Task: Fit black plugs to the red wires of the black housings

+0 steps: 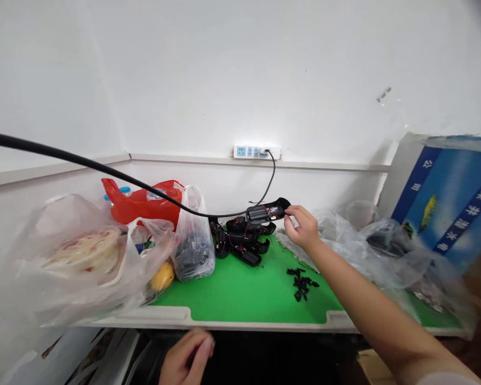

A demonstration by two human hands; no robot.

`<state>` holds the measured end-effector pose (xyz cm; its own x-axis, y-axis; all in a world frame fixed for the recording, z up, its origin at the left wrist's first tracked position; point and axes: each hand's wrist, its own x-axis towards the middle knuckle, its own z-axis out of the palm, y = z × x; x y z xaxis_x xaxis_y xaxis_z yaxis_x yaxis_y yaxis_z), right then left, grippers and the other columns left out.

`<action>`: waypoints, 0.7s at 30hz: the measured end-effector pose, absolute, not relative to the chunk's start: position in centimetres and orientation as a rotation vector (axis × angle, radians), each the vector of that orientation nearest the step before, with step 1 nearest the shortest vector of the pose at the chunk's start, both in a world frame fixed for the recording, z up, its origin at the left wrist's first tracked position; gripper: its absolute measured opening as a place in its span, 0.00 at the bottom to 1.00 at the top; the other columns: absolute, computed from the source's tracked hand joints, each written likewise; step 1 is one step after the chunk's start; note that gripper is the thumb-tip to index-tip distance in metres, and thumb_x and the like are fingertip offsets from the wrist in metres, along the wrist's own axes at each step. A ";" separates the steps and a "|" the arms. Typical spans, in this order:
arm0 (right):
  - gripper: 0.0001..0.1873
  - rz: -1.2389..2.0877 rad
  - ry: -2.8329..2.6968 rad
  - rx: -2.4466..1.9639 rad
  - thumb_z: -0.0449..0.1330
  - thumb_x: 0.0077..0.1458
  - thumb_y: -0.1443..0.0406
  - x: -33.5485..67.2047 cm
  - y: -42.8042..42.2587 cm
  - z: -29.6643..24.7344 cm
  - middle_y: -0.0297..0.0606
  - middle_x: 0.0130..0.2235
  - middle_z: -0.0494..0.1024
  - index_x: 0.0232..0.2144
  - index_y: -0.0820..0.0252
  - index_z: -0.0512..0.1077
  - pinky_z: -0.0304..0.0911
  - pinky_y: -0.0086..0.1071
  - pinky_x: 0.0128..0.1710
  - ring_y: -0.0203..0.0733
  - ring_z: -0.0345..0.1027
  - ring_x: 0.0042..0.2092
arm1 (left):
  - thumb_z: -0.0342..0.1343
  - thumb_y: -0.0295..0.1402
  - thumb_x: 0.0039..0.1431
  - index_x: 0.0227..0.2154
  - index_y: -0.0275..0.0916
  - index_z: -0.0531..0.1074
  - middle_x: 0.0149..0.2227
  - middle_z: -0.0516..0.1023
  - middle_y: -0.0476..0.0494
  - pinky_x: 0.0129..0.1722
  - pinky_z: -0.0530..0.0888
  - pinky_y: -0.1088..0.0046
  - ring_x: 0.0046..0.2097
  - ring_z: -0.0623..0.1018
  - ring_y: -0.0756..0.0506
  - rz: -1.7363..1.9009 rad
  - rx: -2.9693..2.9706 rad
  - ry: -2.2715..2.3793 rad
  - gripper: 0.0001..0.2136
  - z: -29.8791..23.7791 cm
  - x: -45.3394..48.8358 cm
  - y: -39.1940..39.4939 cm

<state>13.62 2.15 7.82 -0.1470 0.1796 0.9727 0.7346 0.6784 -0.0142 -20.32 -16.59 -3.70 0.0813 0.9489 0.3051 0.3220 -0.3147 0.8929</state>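
Note:
My right hand [302,228] pinches the end of a black plastic housing with red wires [266,212], holding it just above the green mat [244,283]. Beside that housing lies a heap of similar black housings with red wires [240,241]. A small pile of black plastic pieces [301,283] sits on the mat, nearer the front and below my right hand. My left hand [188,356] is low down, below the table's front edge, with its fingers curled and nothing visible in them.
Plastic bags [192,240] holding food, a yellow fruit and dark items crowd the left. A red bag [140,203] stands behind them. A black cable [104,171] crosses the view to a wall power strip [256,152]. Clear plastic sheeting [369,251] and a blue printed box [444,198] stand right.

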 end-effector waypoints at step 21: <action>0.10 -0.140 -1.454 -0.880 0.52 0.56 0.70 16.0 1.8 2.2 0.42 0.39 0.77 0.36 0.58 0.73 0.69 0.41 0.45 0.43 0.72 0.43 | 0.63 0.29 0.46 0.49 0.44 0.67 0.36 0.73 0.47 0.39 0.76 0.60 0.37 0.77 0.44 0.931 0.902 0.409 0.24 2.3 0.6 0.7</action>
<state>15.98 1.78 2.21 0.1676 0.4179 0.8929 0.5807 0.6901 -0.4320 0.55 0.68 2.34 0.5580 0.8273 0.0652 -0.5120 0.2814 0.8116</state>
